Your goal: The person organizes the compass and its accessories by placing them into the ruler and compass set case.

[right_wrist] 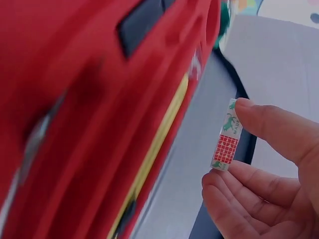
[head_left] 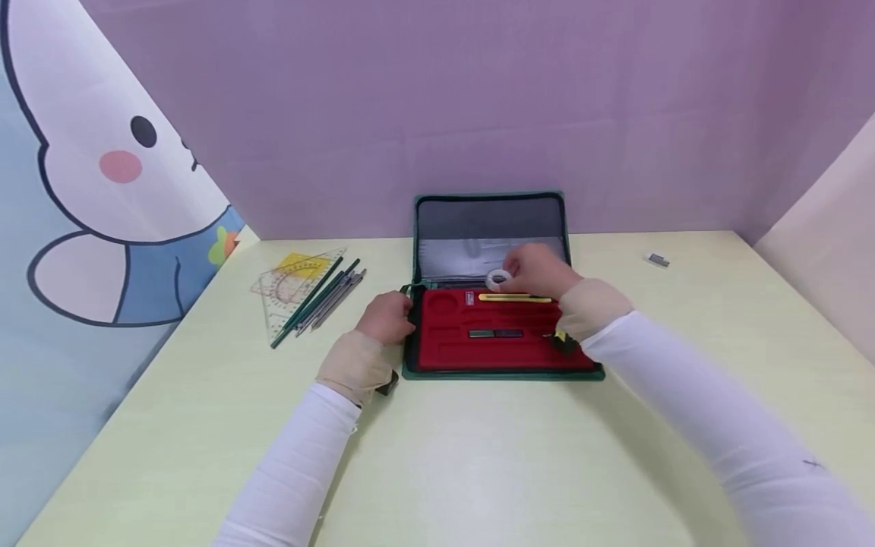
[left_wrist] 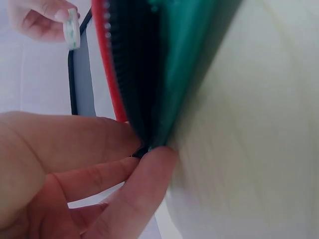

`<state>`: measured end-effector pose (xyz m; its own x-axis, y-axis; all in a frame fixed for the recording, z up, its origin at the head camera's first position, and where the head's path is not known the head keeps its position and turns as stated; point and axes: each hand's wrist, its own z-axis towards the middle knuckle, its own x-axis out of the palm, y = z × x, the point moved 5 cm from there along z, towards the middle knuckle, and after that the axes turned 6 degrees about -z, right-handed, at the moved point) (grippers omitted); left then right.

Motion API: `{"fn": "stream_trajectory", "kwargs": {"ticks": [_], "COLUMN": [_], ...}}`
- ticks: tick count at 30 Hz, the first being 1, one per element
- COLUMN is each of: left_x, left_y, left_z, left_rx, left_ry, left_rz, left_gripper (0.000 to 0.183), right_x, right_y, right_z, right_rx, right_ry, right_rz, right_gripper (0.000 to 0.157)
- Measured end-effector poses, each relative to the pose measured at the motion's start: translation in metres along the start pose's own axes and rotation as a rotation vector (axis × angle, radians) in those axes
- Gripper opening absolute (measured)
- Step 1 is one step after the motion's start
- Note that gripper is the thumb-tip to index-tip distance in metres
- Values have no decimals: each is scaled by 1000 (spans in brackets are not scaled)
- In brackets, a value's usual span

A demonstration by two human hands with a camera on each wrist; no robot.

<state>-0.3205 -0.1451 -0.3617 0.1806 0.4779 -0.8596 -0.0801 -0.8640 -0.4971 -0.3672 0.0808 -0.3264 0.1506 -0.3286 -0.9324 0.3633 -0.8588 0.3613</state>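
A green zip case (head_left: 506, 374) lies unfolded on the table, its dark-lined lid (head_left: 488, 220) raised at the back. My right hand (head_left: 536, 270) pinches a white tape roll (head_left: 497, 280) between thumb and fingers, over the back of the red tray (head_left: 444, 357). Green and red print shows on the roll's edge (right_wrist: 227, 142). At the case's left side, my left hand (head_left: 388, 317) pinches the zip edge (left_wrist: 149, 142) with thumb and fingers. A yellow utility knife (head_left: 514, 298) sits in the tray's back slot, with a small dark flat piece (head_left: 495, 333) in the middle.
Left of the case lie set squares with a protractor scale (head_left: 290, 277) and several pencils (head_left: 321, 300). A small grey-and-white eraser (head_left: 658, 260) rests at the back right. A purple cloth wall (head_left: 437, 114) rises behind the table.
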Motion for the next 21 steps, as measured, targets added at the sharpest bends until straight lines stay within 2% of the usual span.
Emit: {"fn": "stream_trajectory", "kwargs": {"ticks": [9, 17, 21], "left_x": [-1, -1, -1], "left_y": [0, -2, -3], "left_z": [-1, -2, -2], "left_rx": [-3, -14, -12], "left_ry": [-1, 3, -1], "left_rz": [-4, 0, 2], "left_gripper": [36, 39, 38], "right_x": [21, 35, 42], "right_y": [36, 56, 61], "right_z": [12, 18, 21], "right_rx": [-82, -137, -135], "right_ry": [32, 70, 98], "right_rz": [-46, -33, 0], "right_gripper": [35, 35, 33]}}
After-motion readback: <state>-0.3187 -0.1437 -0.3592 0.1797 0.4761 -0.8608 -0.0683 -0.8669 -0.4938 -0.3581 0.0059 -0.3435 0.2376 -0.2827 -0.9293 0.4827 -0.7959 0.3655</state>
